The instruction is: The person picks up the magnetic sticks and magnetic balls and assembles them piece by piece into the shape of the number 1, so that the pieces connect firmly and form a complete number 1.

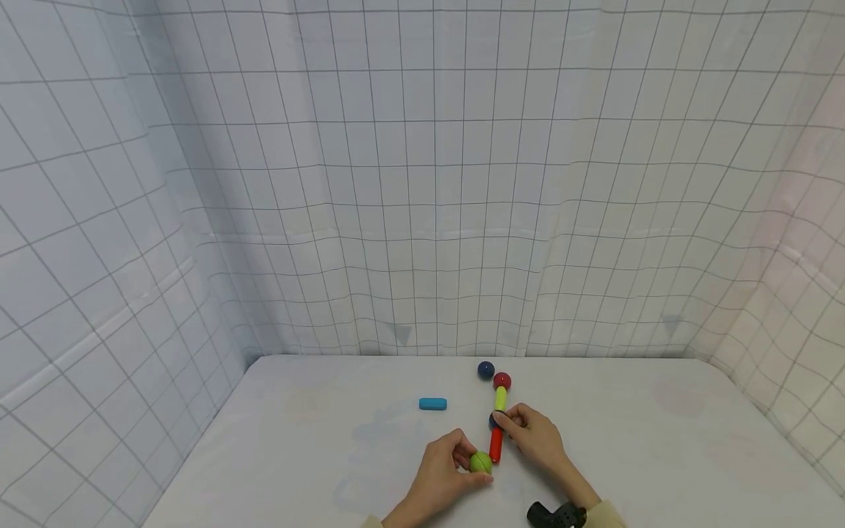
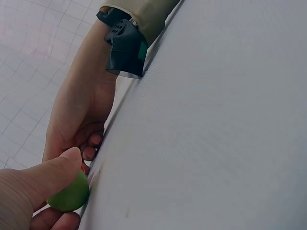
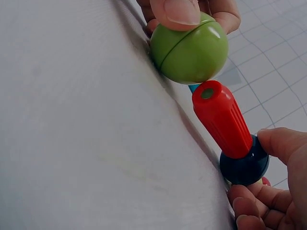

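My left hand (image 1: 444,471) pinches a green ball (image 1: 480,462) between thumb and fingers, low over the white table. In the right wrist view a seam runs round the green ball (image 3: 192,50), which sits right by the free end of a red rod (image 3: 223,120). That end shows a metal disc. My right hand (image 1: 538,438) grips a dark blue ball (image 3: 244,165) joined to the red rod's other end. Beyond it a yellow rod (image 1: 500,398) leads on to a red ball (image 1: 502,380), forming a line. Fingers partly cover the dark blue ball in the head view.
A second dark blue ball (image 1: 485,369) lies beside the red ball near the table's back edge. To the left lies a blue rod (image 1: 433,403). White grid-patterned curtain (image 1: 436,183) surrounds the white table (image 1: 297,440) at the back and sides.
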A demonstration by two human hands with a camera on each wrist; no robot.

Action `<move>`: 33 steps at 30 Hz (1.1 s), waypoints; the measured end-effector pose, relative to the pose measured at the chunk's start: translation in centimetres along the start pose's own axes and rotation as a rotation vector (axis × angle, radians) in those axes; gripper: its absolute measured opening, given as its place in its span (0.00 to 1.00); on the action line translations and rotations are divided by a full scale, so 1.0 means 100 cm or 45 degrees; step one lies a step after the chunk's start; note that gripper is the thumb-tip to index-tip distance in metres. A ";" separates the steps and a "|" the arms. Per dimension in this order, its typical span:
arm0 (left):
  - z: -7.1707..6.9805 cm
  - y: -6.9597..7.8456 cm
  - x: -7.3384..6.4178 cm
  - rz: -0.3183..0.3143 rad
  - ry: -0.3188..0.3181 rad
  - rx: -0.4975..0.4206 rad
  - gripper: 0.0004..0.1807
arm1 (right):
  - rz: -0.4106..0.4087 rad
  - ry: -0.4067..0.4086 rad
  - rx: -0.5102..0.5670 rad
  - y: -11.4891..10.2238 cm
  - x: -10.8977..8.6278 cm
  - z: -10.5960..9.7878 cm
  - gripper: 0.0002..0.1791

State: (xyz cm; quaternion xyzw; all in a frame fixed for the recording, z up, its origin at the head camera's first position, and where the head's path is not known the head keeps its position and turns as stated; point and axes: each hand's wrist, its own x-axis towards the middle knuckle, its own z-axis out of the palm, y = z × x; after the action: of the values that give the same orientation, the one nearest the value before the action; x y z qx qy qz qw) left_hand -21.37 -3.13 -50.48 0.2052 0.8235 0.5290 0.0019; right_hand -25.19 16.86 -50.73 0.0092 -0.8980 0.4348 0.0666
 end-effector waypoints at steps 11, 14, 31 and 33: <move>0.003 -0.001 0.000 0.017 0.008 0.007 0.20 | 0.004 -0.002 -0.010 -0.001 -0.001 0.000 0.18; 0.004 -0.001 -0.001 0.024 0.013 0.014 0.20 | 0.009 -0.005 -0.009 -0.002 -0.001 0.000 0.18; 0.009 0.001 -0.002 0.058 0.022 0.056 0.20 | 0.022 -0.008 -0.015 -0.001 0.000 0.000 0.17; 0.009 0.001 -0.002 0.060 0.022 0.061 0.20 | 0.030 -0.007 -0.015 0.000 0.001 0.000 0.17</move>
State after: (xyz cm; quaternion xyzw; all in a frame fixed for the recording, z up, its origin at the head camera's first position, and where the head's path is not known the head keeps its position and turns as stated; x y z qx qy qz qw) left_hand -20.90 -2.36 -50.81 0.2198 0.8308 0.5108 -0.0225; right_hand -25.28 16.85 -50.68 -0.0007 -0.9008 0.4302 0.0590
